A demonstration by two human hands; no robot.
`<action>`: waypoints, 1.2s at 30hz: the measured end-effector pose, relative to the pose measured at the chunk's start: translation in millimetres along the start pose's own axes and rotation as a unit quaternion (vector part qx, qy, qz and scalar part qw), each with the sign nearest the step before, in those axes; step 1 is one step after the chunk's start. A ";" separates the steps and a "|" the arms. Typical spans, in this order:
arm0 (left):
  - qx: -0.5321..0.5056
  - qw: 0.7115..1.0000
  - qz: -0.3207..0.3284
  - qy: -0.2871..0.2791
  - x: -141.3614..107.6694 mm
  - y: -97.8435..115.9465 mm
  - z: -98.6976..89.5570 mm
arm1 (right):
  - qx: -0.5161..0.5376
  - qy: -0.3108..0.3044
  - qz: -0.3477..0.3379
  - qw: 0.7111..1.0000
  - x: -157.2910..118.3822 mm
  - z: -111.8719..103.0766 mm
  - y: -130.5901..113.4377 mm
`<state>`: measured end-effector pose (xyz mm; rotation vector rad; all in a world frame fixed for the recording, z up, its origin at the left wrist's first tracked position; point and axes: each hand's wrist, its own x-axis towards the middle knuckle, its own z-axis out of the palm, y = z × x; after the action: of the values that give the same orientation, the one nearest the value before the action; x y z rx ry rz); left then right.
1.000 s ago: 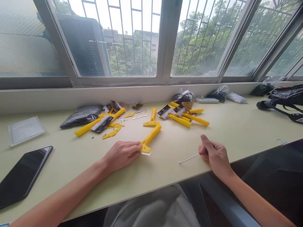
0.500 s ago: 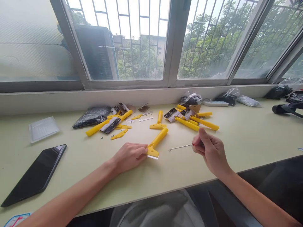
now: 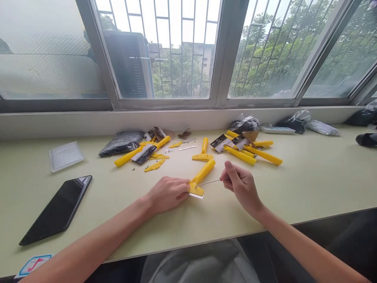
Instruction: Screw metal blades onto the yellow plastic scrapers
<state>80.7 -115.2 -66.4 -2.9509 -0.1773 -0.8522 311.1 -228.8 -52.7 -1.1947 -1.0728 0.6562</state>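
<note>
My left hand (image 3: 171,193) rests on the table and grips the head of a yellow scraper (image 3: 203,173), whose handle slants away to the upper right. A strip of pale blade shows along the scraper's front edge. In my right hand (image 3: 243,184) is a screwdriver (image 3: 209,182); its handle is mostly hidden in my closed fingers. The thin shaft points left, and its tip meets the scraper head near the middle. Just behind lies another yellow scraper (image 3: 204,150) with its handle pointing away from me.
Yellow scrapers with black-and-white cards (image 3: 240,155) lie at the back right. More scrapers, yellow plates (image 3: 154,165), blades (image 3: 187,147) and small screws lie at the back left beside a black bag (image 3: 122,143). A phone (image 3: 57,208) and a clear plastic tray (image 3: 66,156) are on the left.
My right hand has moved left, bringing the screwdriver tip onto the scraper head. My left hand keeps its hold on the scraper. The whole view has shifted slightly.
</note>
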 end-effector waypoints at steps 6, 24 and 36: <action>0.010 1.000 0.002 -0.007 0.9 1.1 -1.0 | -0.022 0.001 -0.003 1.000 -1.0 -0.2 1.0; -0.010 0.999 -0.033 -0.024 -1.1 2.2 -1.3 | -0.024 -0.020 -0.017 0.999 -2.6 -4.9 1.6; 0.048 0.997 0.057 0.005 0.4 4.4 -6.8 | -0.024 -0.014 -0.025 0.999 -1.3 -5.4 4.4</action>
<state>78.0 -120.2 -60.7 -2.8357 -0.0471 -0.8184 316.0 -230.8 -57.2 -1.1990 -1.1442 0.6119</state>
